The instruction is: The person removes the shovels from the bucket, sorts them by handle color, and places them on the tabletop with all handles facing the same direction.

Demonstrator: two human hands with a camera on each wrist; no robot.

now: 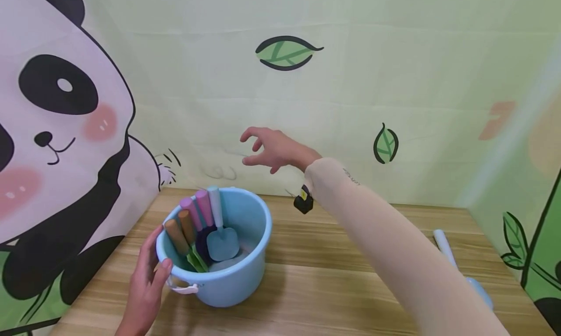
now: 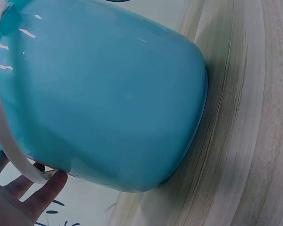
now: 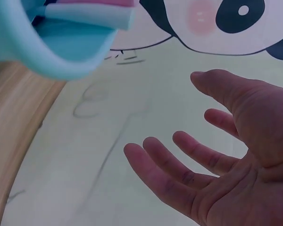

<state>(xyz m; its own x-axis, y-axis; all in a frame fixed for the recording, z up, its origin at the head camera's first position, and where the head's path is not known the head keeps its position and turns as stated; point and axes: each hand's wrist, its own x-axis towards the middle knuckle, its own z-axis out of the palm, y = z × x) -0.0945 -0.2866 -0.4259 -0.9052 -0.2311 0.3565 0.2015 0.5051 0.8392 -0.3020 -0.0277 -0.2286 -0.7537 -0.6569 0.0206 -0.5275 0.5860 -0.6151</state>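
A light blue bucket (image 1: 232,289) stands upright on the table, left of centre. My left hand (image 1: 144,282) grips its near-left rim, the thumb on the rim and the fingers along the outside, near the white handle (image 2: 2,117). Inside lean a blue toy shovel (image 1: 222,243), tools with pink handles (image 1: 204,208) and tools with brown handles (image 1: 177,236), one showing a green end (image 1: 196,259). My right hand (image 1: 276,148) hovers above and beyond the bucket's right side, fingers spread and slightly bent, holding nothing.
At the table's right lies another blue tool (image 1: 446,248) with a rounded end, partly behind my right sleeve (image 1: 377,229). The wooden table (image 1: 333,297) meets a printed cloth backdrop (image 1: 197,58) at the back and sides. A small black object (image 1: 303,202) shows below my right wrist.
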